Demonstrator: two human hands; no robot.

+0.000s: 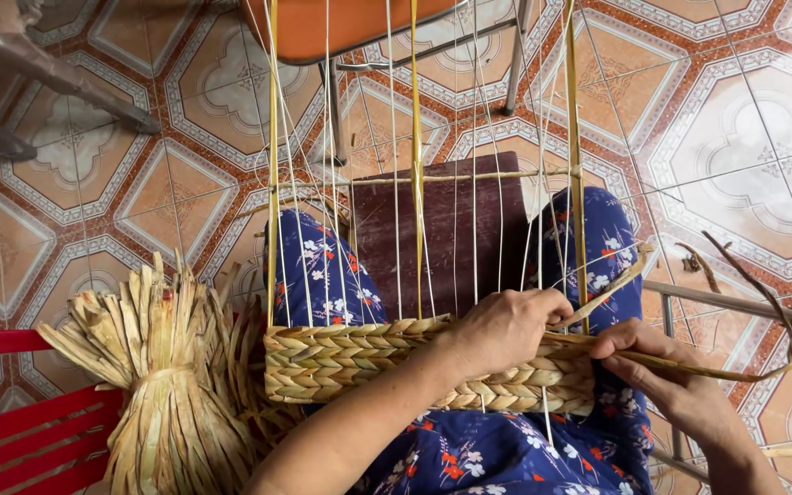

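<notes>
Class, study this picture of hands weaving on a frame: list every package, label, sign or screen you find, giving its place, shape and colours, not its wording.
None in view: no package, label, sign or screen.
What shows instead: the left hand and right hand at the woven straw band, a bundle of dried straw strips on a red slatted chair, and the patterned tile floor.

Arms bare, no sleeves visible. Trousers at 6 o'clock: dark blue, small white and red floral print.
</notes>
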